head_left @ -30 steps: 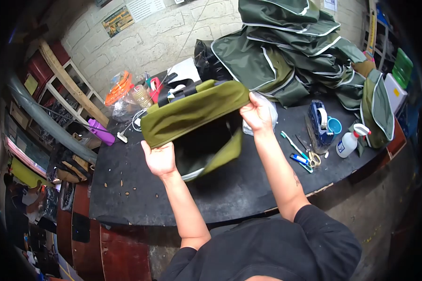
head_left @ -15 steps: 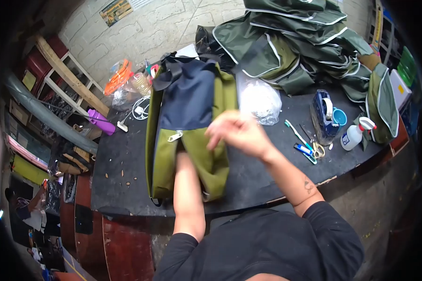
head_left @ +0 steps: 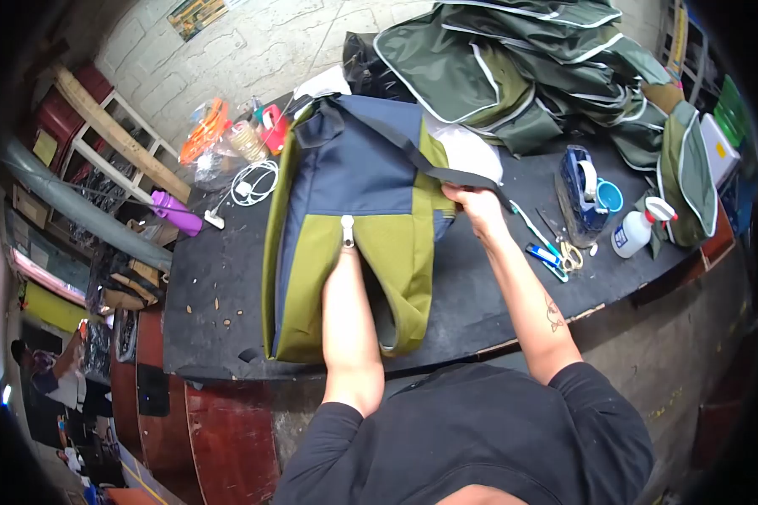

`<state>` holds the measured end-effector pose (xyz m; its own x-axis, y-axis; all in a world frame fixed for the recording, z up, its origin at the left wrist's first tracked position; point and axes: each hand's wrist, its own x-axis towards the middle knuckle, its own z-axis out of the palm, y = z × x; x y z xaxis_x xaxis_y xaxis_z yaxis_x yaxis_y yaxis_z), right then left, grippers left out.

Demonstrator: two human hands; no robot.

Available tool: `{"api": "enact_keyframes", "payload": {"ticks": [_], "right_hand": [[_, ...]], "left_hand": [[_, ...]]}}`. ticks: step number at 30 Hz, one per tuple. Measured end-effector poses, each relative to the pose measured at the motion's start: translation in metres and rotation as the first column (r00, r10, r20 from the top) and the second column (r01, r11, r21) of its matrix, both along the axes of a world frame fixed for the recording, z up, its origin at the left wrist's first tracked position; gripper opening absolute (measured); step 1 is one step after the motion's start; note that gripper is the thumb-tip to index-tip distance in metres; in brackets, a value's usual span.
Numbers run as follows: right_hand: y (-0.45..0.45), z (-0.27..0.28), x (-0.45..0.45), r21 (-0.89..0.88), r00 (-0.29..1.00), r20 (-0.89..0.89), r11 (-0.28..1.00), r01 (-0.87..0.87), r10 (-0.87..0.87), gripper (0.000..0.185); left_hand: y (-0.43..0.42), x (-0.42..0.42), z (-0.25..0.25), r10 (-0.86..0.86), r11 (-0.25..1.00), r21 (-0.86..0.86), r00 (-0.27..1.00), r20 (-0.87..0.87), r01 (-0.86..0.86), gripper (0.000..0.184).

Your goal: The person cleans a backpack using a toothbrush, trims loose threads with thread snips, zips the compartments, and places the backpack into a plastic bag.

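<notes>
A backpack (head_left: 358, 194) in navy blue and olive green lies on the dark workbench in front of me. My left forearm (head_left: 351, 311) goes into its zipped opening, and the hand inside is hidden. A white zipper pull (head_left: 347, 229) sits at the top of that opening, just above the arm. On the bag's right side, my right hand (head_left: 473, 206) is closed on its olive side edge, beside a dark strap (head_left: 396, 139) that slants across from the top of the bag.
Dark green bag pieces (head_left: 531, 76) with white edging are piled at the back right. To the right are a tape dispenser (head_left: 577, 189), scissors (head_left: 571, 257) and a spray bottle (head_left: 633, 234). A white cable (head_left: 254, 183) and a purple bottle (head_left: 175, 212) stand left of the workbench (head_left: 219, 337).
My right hand has moved right from above the bag and taken hold of its side. The bag's upper part has spread to the right, and the strap now lies across it.
</notes>
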<state>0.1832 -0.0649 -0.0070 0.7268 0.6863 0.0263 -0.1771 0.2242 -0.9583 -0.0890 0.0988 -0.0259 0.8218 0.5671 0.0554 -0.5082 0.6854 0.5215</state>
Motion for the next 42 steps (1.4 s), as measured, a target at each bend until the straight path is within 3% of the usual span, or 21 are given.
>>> {"api": "enact_keyframes", "payload": {"ticks": [2, 3, 5, 7, 9, 10, 13, 15, 16, 18, 20, 26, 28, 29, 30, 32, 34, 42], "right_hand": [[-0.001, -0.001, -0.015, 0.084, 0.989, 0.013, 0.986, 0.143, -0.145, 0.017], [-0.004, 0.0, -0.018, 0.084, 0.991, 0.011, 0.988, 0.128, -0.13, 0.017], [-0.02, -0.002, -0.011, -0.131, 0.996, 0.075, 0.99, 0.051, -0.042, 0.014], [-0.042, -0.023, 0.032, -0.375, 0.972, -0.047, 0.898, -0.232, 0.231, 0.013], [-0.062, -0.079, 0.094, -0.303, 0.991, 0.112, 0.948, 0.103, -0.072, 0.036], [-0.063, -0.067, 0.099, -0.293, 0.988, 0.123, 0.948, 0.121, -0.088, 0.036], [-0.069, -0.003, 0.077, 0.152, 0.992, 0.059, 0.983, 0.104, -0.114, 0.061], [-0.04, -0.065, 0.088, -0.148, 0.975, 0.097, 0.972, -0.183, 0.199, 0.072], [-0.058, 0.036, -0.004, -0.252, 0.956, -0.29, 0.967, -0.027, -0.049, 0.082], [-0.062, 0.012, -0.042, 0.17, 0.98, -0.029, 0.967, -0.191, 0.198, 0.094], [-0.064, -0.023, -0.076, 0.286, 0.938, -0.09, 0.911, -0.297, 0.334, 0.092], [-0.06, 0.013, -0.041, 0.442, 0.927, -0.022, 0.835, -0.328, 0.375, 0.081], [-0.038, 0.042, -0.025, 0.409, 0.917, -0.156, 0.869, -0.278, 0.367, 0.067], [-0.019, 0.046, -0.005, 0.155, 0.979, 0.162, 0.977, -0.147, 0.122, 0.055], [-0.01, 0.066, 0.001, -0.029, 0.974, 0.012, 0.974, -0.225, 0.226, 0.041], [0.006, 0.083, 0.013, -0.121, 0.943, 0.331, 0.993, -0.004, 0.044, 0.029], [0.03, 0.07, 0.03, -0.037, 0.945, 0.325, 0.999, -0.019, 0.031, 0.025], [0.066, 0.074, 0.016, -0.093, 0.962, 0.255, 0.993, -0.072, 0.093, 0.023]], "left_hand": [[0.003, -0.013, 0.003, 0.014, 1.0, -0.002, 1.0, -0.025, -0.014, 0.046], [0.005, -0.017, 0.004, 0.017, 1.0, -0.004, 0.999, -0.037, -0.018, 0.046], [0.006, -0.02, 0.005, 0.008, 1.0, -0.016, 0.998, -0.06, -0.008, 0.046], [0.007, -0.015, 0.007, -0.024, 1.0, -0.022, 0.997, -0.077, 0.022, 0.045], [0.012, 0.001, 0.015, -0.067, 0.998, -0.016, 0.995, -0.079, 0.066, 0.045], [0.014, 0.012, 0.02, -0.093, 0.996, -0.011, 0.993, -0.078, 0.093, 0.045], [0.018, 0.042, 0.03, -0.184, 0.983, -0.005, 0.978, -0.098, 0.184, 0.044], [0.012, 0.052, 0.028, -0.237, 0.972, -0.028, 0.964, -0.119, 0.235, 0.044], [0.01, 0.059, 0.028, -0.259, 0.966, -0.033, 0.958, -0.124, 0.257, 0.043], [0.011, 0.07, 0.035, -0.299, 0.954, -0.035, 0.945, -0.132, 0.297, 0.043], [0.012, 0.081, 0.041, -0.335, 0.942, -0.036, 0.931, -0.143, 0.334, 0.043], [0.012, 0.125, 0.068, -0.476, 0.876, -0.02, 0.855, -0.207, 0.483, 0.041], [0.006, 0.131, 0.072, -0.513, 0.854, -0.033, 0.827, -0.231, 0.52, 0.041], [0.0, 0.132, 0.071, -0.533, 0.841, -0.049, 0.81, -0.244, 0.539, 0.041], [-0.007, 0.133, 0.066, -0.558, 0.825, -0.074, 0.788, -0.261, 0.56, 0.04], [-0.025, 0.131, 0.052, -0.609, 0.79, -0.138, 0.738, -0.291, 0.597, 0.04], [-0.035, 0.13, 0.048, -0.646, 0.76, -0.176, 0.696, -0.314, 0.626, 0.04], [-0.049, 0.119, 0.052, -0.719, 0.69, -0.271, 0.592, -0.364, 0.671, 0.038]]}}
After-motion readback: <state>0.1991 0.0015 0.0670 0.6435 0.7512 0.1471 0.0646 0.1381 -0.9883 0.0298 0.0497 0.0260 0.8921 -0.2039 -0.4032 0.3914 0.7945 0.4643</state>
